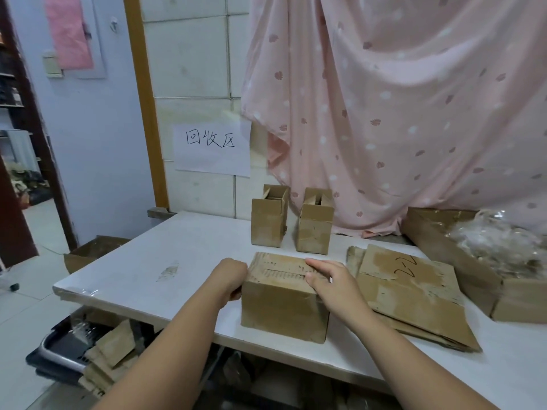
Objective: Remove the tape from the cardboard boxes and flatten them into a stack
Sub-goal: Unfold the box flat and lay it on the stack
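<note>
Near table (133, 270) edge: left hand (232, 278) grips, right hand (331, 284) presses box (281, 309).

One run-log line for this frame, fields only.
box: closed, not flattened | left hand: grips its left side | right hand: rests on its top | flat stack: to its right

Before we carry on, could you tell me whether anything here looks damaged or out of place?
The near box has its top torn in ragged strips. Left of it, the white table shows a scuffed patch, and loose cardboard pieces lie on a dark crate below the table's left end.
</note>
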A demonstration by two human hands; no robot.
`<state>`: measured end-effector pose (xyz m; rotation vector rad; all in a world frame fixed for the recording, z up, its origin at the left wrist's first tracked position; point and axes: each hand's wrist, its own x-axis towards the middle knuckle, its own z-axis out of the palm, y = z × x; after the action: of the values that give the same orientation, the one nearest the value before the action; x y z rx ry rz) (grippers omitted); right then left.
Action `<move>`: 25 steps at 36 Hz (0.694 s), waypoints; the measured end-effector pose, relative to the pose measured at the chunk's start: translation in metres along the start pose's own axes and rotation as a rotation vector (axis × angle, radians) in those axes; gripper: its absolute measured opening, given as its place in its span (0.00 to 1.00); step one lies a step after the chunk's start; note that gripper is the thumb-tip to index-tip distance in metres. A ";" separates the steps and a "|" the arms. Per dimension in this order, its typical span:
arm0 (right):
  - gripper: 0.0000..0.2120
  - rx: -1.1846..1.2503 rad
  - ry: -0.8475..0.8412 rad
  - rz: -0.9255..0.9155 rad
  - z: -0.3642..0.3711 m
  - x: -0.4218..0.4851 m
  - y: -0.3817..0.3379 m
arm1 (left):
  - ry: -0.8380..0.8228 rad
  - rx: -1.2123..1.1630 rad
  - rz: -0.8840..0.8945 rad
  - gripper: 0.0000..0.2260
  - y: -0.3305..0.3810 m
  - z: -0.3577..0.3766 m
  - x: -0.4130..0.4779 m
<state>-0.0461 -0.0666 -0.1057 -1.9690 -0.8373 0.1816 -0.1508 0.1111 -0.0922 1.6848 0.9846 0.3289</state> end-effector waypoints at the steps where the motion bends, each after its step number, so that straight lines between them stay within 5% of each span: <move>1: 0.18 0.001 -0.001 0.007 0.000 0.001 -0.001 | -0.028 -0.032 -0.020 0.11 -0.001 -0.002 -0.002; 10: 0.15 -0.021 -0.090 -0.019 0.000 0.002 -0.002 | -0.156 -0.184 -0.100 0.18 -0.007 -0.002 -0.012; 17: 0.15 0.012 -0.075 -0.030 0.000 -0.004 0.000 | 0.192 0.206 0.159 0.11 -0.004 0.000 0.001; 20: 0.24 -0.037 -0.091 -0.042 -0.002 -0.006 0.002 | 0.278 0.094 0.254 0.06 0.000 -0.001 -0.001; 25: 0.37 -0.109 -0.123 -0.049 -0.006 -0.008 0.009 | 0.069 -0.064 0.280 0.11 0.007 -0.007 -0.011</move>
<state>-0.0450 -0.0786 -0.1110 -2.0523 -0.9926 0.2346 -0.1594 0.1077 -0.0809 1.7633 0.7787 0.6008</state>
